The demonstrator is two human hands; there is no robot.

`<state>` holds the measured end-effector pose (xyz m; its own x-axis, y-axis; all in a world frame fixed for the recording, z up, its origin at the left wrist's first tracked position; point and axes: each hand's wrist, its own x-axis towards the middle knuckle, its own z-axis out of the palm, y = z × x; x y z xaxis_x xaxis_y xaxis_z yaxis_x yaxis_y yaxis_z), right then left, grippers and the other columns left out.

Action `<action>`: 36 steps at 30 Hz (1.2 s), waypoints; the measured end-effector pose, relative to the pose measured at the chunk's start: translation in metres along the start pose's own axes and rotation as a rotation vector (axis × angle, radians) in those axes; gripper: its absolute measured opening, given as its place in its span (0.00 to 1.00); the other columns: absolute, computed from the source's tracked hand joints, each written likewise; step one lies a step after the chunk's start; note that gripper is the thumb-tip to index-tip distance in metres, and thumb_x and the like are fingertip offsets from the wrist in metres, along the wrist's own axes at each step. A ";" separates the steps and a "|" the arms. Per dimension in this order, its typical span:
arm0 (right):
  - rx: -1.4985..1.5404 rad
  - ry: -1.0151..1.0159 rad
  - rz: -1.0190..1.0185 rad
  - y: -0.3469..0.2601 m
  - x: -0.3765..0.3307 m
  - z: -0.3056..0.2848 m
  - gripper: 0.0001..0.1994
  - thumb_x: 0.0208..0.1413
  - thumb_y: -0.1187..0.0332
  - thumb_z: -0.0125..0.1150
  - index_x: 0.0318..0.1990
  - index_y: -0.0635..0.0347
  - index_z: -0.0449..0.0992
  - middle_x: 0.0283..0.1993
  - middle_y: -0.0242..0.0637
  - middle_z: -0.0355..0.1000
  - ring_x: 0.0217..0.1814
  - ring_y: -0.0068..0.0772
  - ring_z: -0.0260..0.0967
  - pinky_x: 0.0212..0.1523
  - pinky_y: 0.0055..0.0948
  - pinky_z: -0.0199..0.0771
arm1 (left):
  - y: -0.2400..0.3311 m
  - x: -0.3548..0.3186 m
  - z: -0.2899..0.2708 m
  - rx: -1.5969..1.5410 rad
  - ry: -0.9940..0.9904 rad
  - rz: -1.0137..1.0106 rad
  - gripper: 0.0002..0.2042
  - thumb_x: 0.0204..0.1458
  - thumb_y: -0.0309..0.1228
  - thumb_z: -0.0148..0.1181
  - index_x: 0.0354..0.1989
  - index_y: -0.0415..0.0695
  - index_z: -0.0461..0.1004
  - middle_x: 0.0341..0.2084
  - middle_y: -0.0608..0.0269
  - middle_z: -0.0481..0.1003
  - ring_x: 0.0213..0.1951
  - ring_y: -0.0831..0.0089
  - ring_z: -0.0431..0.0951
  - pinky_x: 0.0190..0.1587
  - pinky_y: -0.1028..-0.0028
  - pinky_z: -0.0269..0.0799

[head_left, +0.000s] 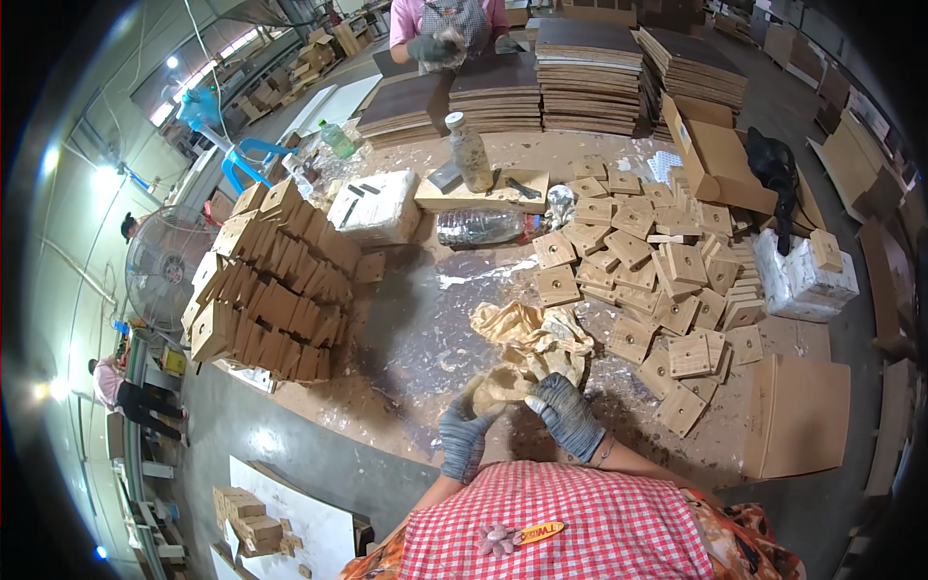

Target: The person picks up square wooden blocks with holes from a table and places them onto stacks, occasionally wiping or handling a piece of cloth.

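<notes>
Low at the front edge of the worktable, a small tan wooden block (504,387) is held between my two gloved hands. My left hand (464,432) grips its left side, with fingers and thumb closed round it. My right hand (568,414) is closed at its right end, thumb against the wood. The fingers partly cover the block, so its full shape is hidden. Just beyond my hands lies a crumpled yellowish cloth (530,327). To the right spreads a loose heap of wooden blocks with holes (631,253). Stacked rows of similar blocks (275,290) stand at the left.
A clear plastic bottle (480,227) lies beyond the cloth; a jar (469,155) stands behind it. A white wrapped package (375,206) sits left of them. Cardboard boxes (797,416) flank the right side. Across the table, a person (449,34) stands behind stacked dark boards (590,77).
</notes>
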<state>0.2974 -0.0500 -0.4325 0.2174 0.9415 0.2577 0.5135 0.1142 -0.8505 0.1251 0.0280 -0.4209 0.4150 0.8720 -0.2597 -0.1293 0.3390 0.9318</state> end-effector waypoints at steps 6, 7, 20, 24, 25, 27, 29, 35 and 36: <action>0.040 0.011 -0.055 -0.006 0.002 -0.005 0.12 0.57 0.69 0.53 0.47 0.61 0.75 0.37 0.46 0.68 0.43 0.46 0.64 0.49 0.40 0.65 | 0.003 -0.003 -0.002 0.140 0.002 0.010 0.29 0.44 0.13 0.63 0.58 0.33 0.62 0.51 0.54 0.69 0.50 0.69 0.71 0.50 0.72 0.74; 0.039 0.011 -0.059 -0.006 0.003 -0.002 0.12 0.57 0.69 0.53 0.47 0.61 0.75 0.37 0.46 0.68 0.43 0.46 0.64 0.49 0.40 0.65 | 0.010 -0.004 0.001 0.081 -0.039 -0.021 0.29 0.44 0.13 0.63 0.58 0.33 0.63 0.51 0.54 0.69 0.50 0.70 0.71 0.51 0.72 0.74; -0.041 -0.002 -0.117 -0.011 0.004 -0.004 0.14 0.54 0.72 0.54 0.49 0.60 0.73 0.43 0.46 0.68 0.45 0.45 0.63 0.49 0.38 0.66 | 0.007 -0.006 -0.004 0.066 -0.057 -0.041 0.28 0.45 0.13 0.62 0.58 0.34 0.64 0.50 0.55 0.70 0.48 0.70 0.73 0.49 0.73 0.75; -0.094 0.042 -0.074 -0.001 0.006 -0.007 0.14 0.54 0.72 0.54 0.49 0.60 0.73 0.43 0.44 0.69 0.46 0.44 0.63 0.51 0.37 0.65 | 0.008 -0.006 -0.004 0.072 -0.055 -0.005 0.29 0.45 0.13 0.62 0.58 0.33 0.63 0.48 0.54 0.71 0.45 0.69 0.75 0.49 0.73 0.74; -0.094 0.041 -0.074 -0.004 0.007 -0.009 0.14 0.54 0.72 0.54 0.49 0.60 0.73 0.43 0.44 0.69 0.46 0.44 0.63 0.51 0.37 0.65 | 0.008 -0.006 -0.003 0.137 -0.062 0.011 0.29 0.45 0.13 0.62 0.58 0.33 0.63 0.48 0.54 0.71 0.45 0.69 0.75 0.50 0.73 0.74; -0.030 0.012 -0.116 -0.013 0.009 -0.013 0.14 0.54 0.72 0.54 0.48 0.61 0.74 0.43 0.44 0.69 0.46 0.45 0.63 0.51 0.38 0.65 | 0.006 -0.008 -0.004 0.201 -0.069 0.025 0.29 0.45 0.13 0.62 0.58 0.32 0.63 0.48 0.54 0.72 0.45 0.69 0.75 0.50 0.73 0.74; -0.063 -0.004 -0.130 -0.010 0.008 -0.006 0.14 0.54 0.71 0.54 0.48 0.61 0.74 0.43 0.45 0.69 0.46 0.45 0.63 0.52 0.38 0.65 | 0.005 -0.009 -0.005 0.100 -0.098 -0.045 0.28 0.45 0.17 0.65 0.57 0.34 0.65 0.48 0.56 0.73 0.46 0.73 0.74 0.50 0.76 0.72; -0.074 -0.017 -0.044 -0.003 0.008 -0.009 0.13 0.55 0.70 0.53 0.48 0.61 0.74 0.42 0.46 0.68 0.47 0.46 0.64 0.52 0.39 0.65 | 0.011 -0.014 0.000 0.046 -0.096 -0.091 0.28 0.44 0.18 0.66 0.56 0.33 0.65 0.48 0.54 0.73 0.47 0.72 0.74 0.50 0.75 0.73; -0.037 0.011 -0.091 -0.004 0.007 -0.009 0.13 0.55 0.70 0.54 0.47 0.61 0.74 0.41 0.46 0.68 0.47 0.46 0.64 0.52 0.39 0.65 | 0.008 -0.013 -0.003 0.046 -0.094 -0.091 0.28 0.44 0.18 0.66 0.56 0.33 0.65 0.48 0.54 0.73 0.47 0.72 0.74 0.50 0.75 0.73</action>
<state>0.3041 -0.0465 -0.4237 0.1773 0.9242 0.3382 0.5615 0.1872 -0.8060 0.1163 0.0203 -0.4110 0.5064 0.8004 -0.3208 -0.0466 0.3969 0.9167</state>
